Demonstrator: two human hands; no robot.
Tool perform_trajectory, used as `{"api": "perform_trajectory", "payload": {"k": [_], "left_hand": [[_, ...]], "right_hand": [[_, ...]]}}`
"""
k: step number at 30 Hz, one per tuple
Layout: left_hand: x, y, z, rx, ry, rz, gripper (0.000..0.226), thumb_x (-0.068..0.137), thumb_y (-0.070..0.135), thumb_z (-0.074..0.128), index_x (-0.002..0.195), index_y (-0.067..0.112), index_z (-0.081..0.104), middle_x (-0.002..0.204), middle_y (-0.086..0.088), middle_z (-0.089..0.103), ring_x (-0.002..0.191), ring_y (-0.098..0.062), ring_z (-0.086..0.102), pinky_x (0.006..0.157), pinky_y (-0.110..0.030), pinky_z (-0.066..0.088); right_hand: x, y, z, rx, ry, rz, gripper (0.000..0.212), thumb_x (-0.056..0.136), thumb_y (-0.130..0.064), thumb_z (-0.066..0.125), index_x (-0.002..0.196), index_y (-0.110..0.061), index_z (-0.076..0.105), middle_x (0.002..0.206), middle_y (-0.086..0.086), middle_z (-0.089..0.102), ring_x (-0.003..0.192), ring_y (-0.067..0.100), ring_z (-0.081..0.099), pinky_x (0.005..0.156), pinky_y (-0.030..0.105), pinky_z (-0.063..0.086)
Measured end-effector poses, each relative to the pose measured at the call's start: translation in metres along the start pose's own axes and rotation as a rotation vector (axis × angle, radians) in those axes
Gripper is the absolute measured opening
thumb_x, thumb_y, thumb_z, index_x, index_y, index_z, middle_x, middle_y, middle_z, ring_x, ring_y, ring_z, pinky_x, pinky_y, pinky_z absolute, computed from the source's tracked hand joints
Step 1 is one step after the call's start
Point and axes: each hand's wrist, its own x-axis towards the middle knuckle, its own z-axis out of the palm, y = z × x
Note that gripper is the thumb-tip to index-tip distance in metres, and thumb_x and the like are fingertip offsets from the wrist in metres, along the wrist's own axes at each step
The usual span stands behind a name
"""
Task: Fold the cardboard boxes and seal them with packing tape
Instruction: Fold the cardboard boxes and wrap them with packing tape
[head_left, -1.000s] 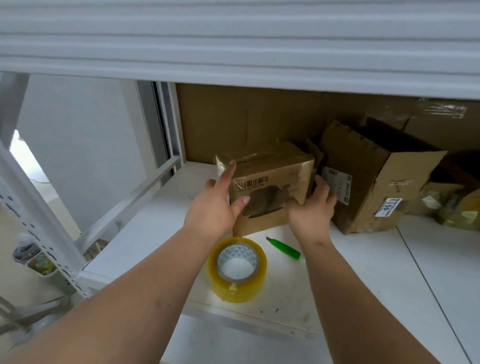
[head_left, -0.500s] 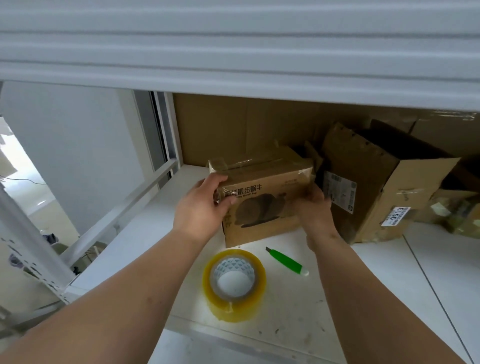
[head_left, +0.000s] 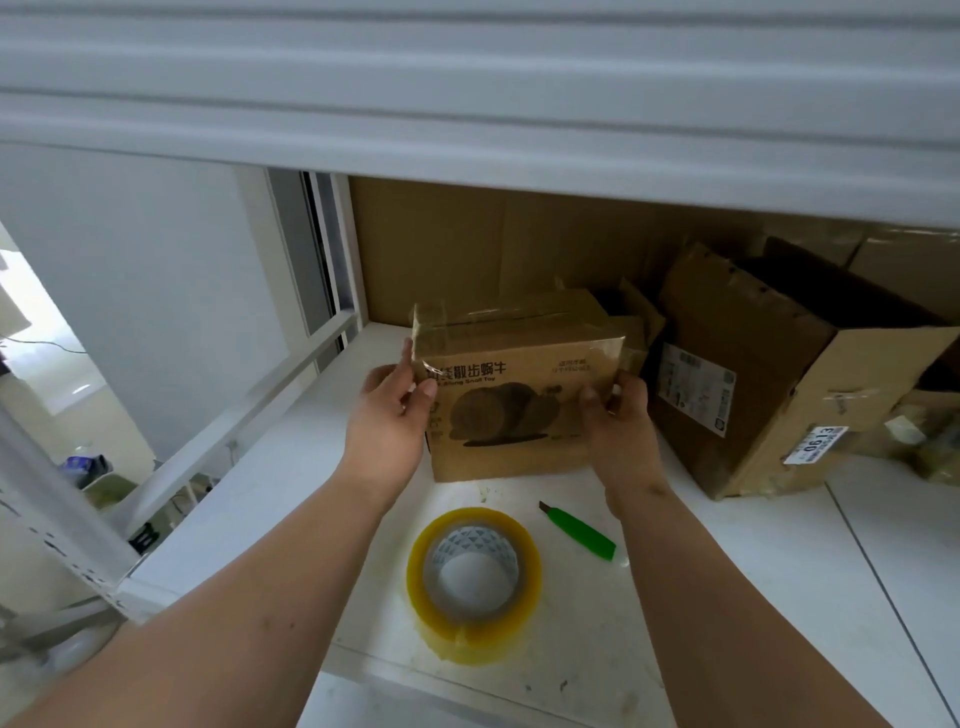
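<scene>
A small brown cardboard box (head_left: 511, 382) with a snail print and clear tape over its top stands on the white shelf (head_left: 779, 571). My left hand (head_left: 387, 415) grips its left end, thumb on the front face. My right hand (head_left: 618, 415) grips its right end, with the fingers curled round the corner. In front of the box a roll of yellowish packing tape (head_left: 475, 574) lies flat. A green utility knife (head_left: 579, 530) lies to the roll's right.
A larger worn cardboard box (head_left: 753, 374) with shipping labels lies on its side to the right. Flat cardboard (head_left: 467, 249) lines the back wall. An upper shelf beam (head_left: 467, 104) hangs overhead. The shelf's metal frame (head_left: 234, 421) borders the left side.
The box has been turned so its printed front faces me more squarely. Both hands have shifted to its upper ends. The view has moved slightly closer.
</scene>
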Motion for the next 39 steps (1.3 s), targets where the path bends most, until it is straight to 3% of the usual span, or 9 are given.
{"api": "perform_trajectory", "payload": {"k": [4, 6, 8, 13, 20, 25, 30, 34, 39], "left_hand": [[0.009, 0.008, -0.002, -0.022, 0.111, -0.057, 0.034, 0.105, 0.021, 0.042, 0.137, 0.025, 0.054, 0.145, 0.002, 0.036, 0.137, -0.023, 0.034, 0.114, -0.031, 0.032], [0.013, 0.010, -0.009, -0.175, 0.047, -0.066, 0.032, 0.107, 0.019, 0.038, 0.131, 0.028, 0.057, 0.134, 0.023, 0.052, 0.129, 0.001, 0.044, 0.104, -0.015, 0.039], [0.016, 0.015, -0.018, -0.398, -0.040, -0.111, 0.032, 0.108, 0.015, 0.035, 0.119, 0.031, 0.060, 0.097, 0.037, 0.066, 0.091, 0.021, 0.058, 0.071, 0.002, 0.042], [0.034, 0.023, -0.041, -0.589, 0.037, -0.259, 0.021, 0.105, 0.026, 0.048, 0.100, 0.031, 0.068, 0.090, 0.015, 0.076, 0.080, 0.000, 0.071, 0.074, -0.027, 0.052], [0.045, 0.023, -0.067, -0.752, 0.105, -0.372, 0.027, 0.096, 0.031, 0.063, 0.111, 0.009, 0.067, 0.098, -0.003, 0.077, 0.089, -0.016, 0.074, 0.082, -0.038, 0.059], [0.041, 0.003, -0.072, -0.759, 0.014, -0.388, 0.021, 0.103, 0.023, 0.051, 0.109, 0.013, 0.068, 0.100, -0.003, 0.077, 0.089, -0.014, 0.074, 0.084, -0.034, 0.056], [0.034, -0.016, -0.075, -0.739, 0.055, -0.443, 0.030, 0.105, 0.030, 0.044, 0.124, 0.010, 0.058, 0.103, -0.005, 0.076, 0.090, -0.019, 0.074, 0.076, -0.034, 0.055], [0.036, -0.014, -0.077, -0.673, 0.122, -0.468, 0.021, 0.103, 0.039, 0.049, 0.107, 0.023, 0.061, 0.083, 0.007, 0.075, 0.078, -0.013, 0.073, 0.058, -0.032, 0.056], [0.048, -0.012, -0.098, -0.737, -0.051, -0.556, 0.020, 0.101, 0.039, 0.053, 0.113, 0.030, 0.065, 0.086, 0.005, 0.077, 0.082, -0.021, 0.073, 0.059, -0.045, 0.059]], "right_hand": [[-0.006, -0.002, 0.009, -0.027, -0.022, -0.020, 0.029, 0.100, -0.026, 0.048, 0.119, -0.047, 0.039, 0.096, -0.018, 0.056, 0.081, 0.006, 0.056, 0.062, 0.029, 0.044], [-0.008, -0.004, 0.013, -0.036, -0.023, -0.044, 0.033, 0.100, -0.023, 0.048, 0.115, -0.051, 0.038, 0.099, -0.013, 0.057, 0.082, 0.010, 0.058, 0.067, 0.034, 0.050], [-0.010, -0.006, 0.017, -0.047, -0.033, -0.078, 0.036, 0.099, -0.024, 0.049, 0.115, -0.054, 0.038, 0.114, -0.006, 0.057, 0.091, 0.014, 0.059, 0.078, 0.043, 0.054], [-0.011, -0.015, 0.025, 0.010, -0.097, -0.148, 0.041, 0.101, -0.031, 0.051, 0.138, -0.041, 0.039, 0.137, 0.001, 0.048, 0.119, 0.022, 0.053, 0.100, 0.051, 0.048], [-0.005, -0.039, 0.035, 0.118, -0.182, -0.130, 0.049, 0.101, -0.030, 0.053, 0.144, -0.049, 0.038, 0.139, 0.000, 0.048, 0.122, 0.018, 0.053, 0.105, 0.047, 0.046], [-0.006, -0.037, 0.038, 0.335, -0.224, -0.015, 0.039, 0.100, -0.026, 0.053, 0.134, -0.044, 0.051, 0.131, -0.003, 0.061, 0.114, 0.017, 0.062, 0.100, 0.042, 0.050], [-0.006, -0.031, 0.045, 0.304, -0.138, 0.084, 0.064, 0.098, -0.030, 0.054, 0.150, -0.050, 0.022, 0.135, -0.006, 0.056, 0.113, 0.018, 0.062, 0.103, 0.046, 0.047], [-0.023, -0.033, 0.053, 0.219, -0.374, 0.009, 0.059, 0.077, -0.056, 0.066, 0.133, -0.057, 0.048, 0.125, -0.021, 0.063, 0.110, 0.005, 0.061, 0.092, 0.029, 0.047], [-0.020, -0.040, 0.054, 0.414, -0.334, 0.097, 0.039, 0.094, -0.023, 0.058, 0.132, -0.031, 0.058, 0.116, -0.007, 0.071, 0.116, 0.018, 0.062, 0.095, 0.037, 0.047]]}}
